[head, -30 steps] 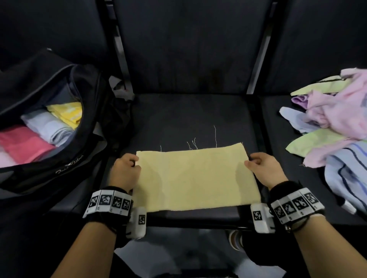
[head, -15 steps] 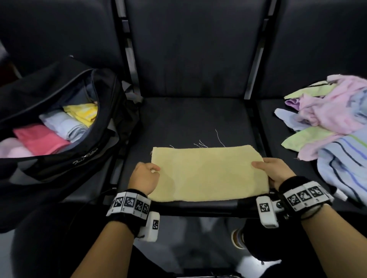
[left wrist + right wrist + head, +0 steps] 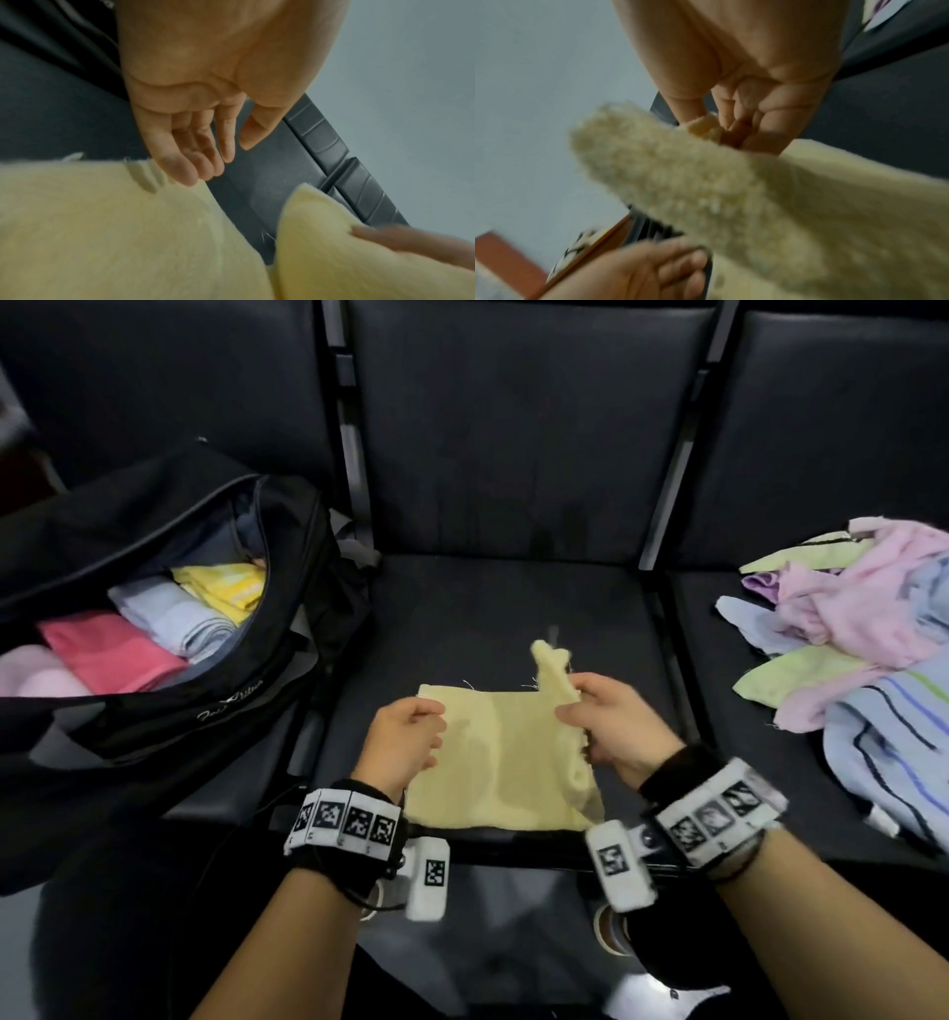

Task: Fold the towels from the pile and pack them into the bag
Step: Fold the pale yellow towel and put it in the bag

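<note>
A pale yellow towel [image 3: 493, 762] lies on the middle seat [image 3: 488, 608]. My right hand [image 3: 580, 706] pinches its right edge and holds that edge lifted and turned in toward the left; in the right wrist view the thumb and fingers of the right hand [image 3: 718, 130] clamp the towel [image 3: 731, 192]. My left hand [image 3: 411, 737] sits over the towel's left edge. In the left wrist view the left hand [image 3: 205, 158] has relaxed, straight fingers whose tips touch the towel [image 3: 102, 223] near its far corner. The black bag [image 3: 154, 505] stands open at left. The towel pile [image 3: 862, 618] lies at right.
Inside the bag lie folded pink [image 3: 113, 649], grey-blue [image 3: 174, 618] and yellow [image 3: 226, 588] towels. Dark seat backs [image 3: 513, 428] rise behind. Metal bars [image 3: 667, 469] divide the seats. The seat's front edge runs just below the towel, with floor beneath.
My right hand has lifted the towel's right edge off the seat and carried it leftward. My left hand has let go of the left edge and opened.
</note>
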Tool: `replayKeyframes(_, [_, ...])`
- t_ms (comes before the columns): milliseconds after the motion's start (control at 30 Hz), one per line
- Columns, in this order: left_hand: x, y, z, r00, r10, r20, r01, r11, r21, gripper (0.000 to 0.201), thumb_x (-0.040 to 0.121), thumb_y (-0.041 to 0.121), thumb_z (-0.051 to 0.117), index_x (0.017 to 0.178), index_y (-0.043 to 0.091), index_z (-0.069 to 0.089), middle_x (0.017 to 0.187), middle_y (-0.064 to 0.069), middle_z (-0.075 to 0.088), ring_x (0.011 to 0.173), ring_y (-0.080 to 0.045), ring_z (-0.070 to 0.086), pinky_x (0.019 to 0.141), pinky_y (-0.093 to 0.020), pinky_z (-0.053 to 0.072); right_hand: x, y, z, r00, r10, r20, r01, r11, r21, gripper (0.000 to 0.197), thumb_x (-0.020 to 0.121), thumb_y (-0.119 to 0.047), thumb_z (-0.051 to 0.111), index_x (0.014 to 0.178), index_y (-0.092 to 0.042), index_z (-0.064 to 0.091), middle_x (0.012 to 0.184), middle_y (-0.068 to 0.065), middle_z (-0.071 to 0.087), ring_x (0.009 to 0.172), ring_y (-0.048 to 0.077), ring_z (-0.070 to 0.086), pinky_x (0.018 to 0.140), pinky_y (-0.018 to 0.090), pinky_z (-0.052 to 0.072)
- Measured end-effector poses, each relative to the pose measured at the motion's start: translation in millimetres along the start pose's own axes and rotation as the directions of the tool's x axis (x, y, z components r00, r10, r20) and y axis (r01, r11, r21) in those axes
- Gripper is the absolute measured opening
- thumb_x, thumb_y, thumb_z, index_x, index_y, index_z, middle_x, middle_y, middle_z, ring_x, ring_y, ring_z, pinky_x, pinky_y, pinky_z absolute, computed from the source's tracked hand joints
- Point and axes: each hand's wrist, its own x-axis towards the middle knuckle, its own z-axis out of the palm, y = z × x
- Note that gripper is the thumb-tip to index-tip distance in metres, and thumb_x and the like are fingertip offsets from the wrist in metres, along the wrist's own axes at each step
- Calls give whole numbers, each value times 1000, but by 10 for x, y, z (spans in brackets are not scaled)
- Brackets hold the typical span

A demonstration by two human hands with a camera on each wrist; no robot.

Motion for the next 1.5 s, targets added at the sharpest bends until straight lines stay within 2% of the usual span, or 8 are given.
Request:
replayKeyframes(133, [-38,-47,25,981,-151,121,170,971,-166,16,98,15,52,105,10,66,92,-8,69,77,-20,67,64,-36,59,103,78,649,991,38,125,-31,998,-61,27,92,1,56,107,-20,64,68,1,63,47,10,58,40,21,45])
replayKeyframes(233, [-8,-109,9,972,-183,149,208,962,-178,19,97,17,49,104,7,64,88,-9,67,74,-18,68,60,-31,56,101,163,851,976,114,186,-113,994,-16,36,93,-3,58,126,-18,54,86,8,62,71,18,67,56,37,60])
replayKeyframes(333, [34,-162,38,981,-167,96,172,984,-41,29,93,18,56,122,21,52,99,-9,62,89,-25,62,76,-41,53,80,223,732,981,72,182,-64,997,-53,39,94,-5,58,131,-18,53,99,12,62,90,23,68,71,45,62])
replayKeyframes(533, [-29,-177,140,992,68,102,-91,968,233,44,78,-11,58,106,23,64,102,-10,62,78,-22,58,70,-33,52,-7,306,379,993,-24,114,34,996,-88,29,94,-8,61,118,-23,63,103,13,65,90,23,71,72,40,62])
replayKeyframes(767, [21,-111,-97,996,90,18,-92,961,259,49,78,-10,49,111,21,68,94,-9,60,66,-17,53,59,-25,43,-84,416,373,969,-165,184,203,956,-214,30,90,-4,61,108,-26,69,97,3,68,78,14,64,68,30,58])
replayKeyframes(1100, [-81,-149,-136,989,144,43,-148,870,471,59,78,-13,52,125,22,62,128,-3,52,109,-26,59,100,-37,49,-215,516,403,881,-314,354,469,670,-575,29,82,-10,70,110,-20,71,106,-2,63,100,13,57,90,26,47])
replayKeyframes(1367, [-442,-128,228,939,228,259,-337,446,829,24,89,27,57,110,33,68,121,8,52,116,-21,44,99,-42,38,-255,765,517,795,-311,521,540,-30,-841,42,56,-10,70,96,-22,61,99,0,58,88,25,56,71,35,47])
replayKeyframes(1500, [-542,-241,389,939,173,298,-339,304,890,40,75,56,60,108,34,61,117,8,47,113,-19,43,95,-41,36,-159,754,473,804,-344,485,530,44,-847,39,65,-1,66,101,-16,64,96,5,59,87,29,57,66,37,44])
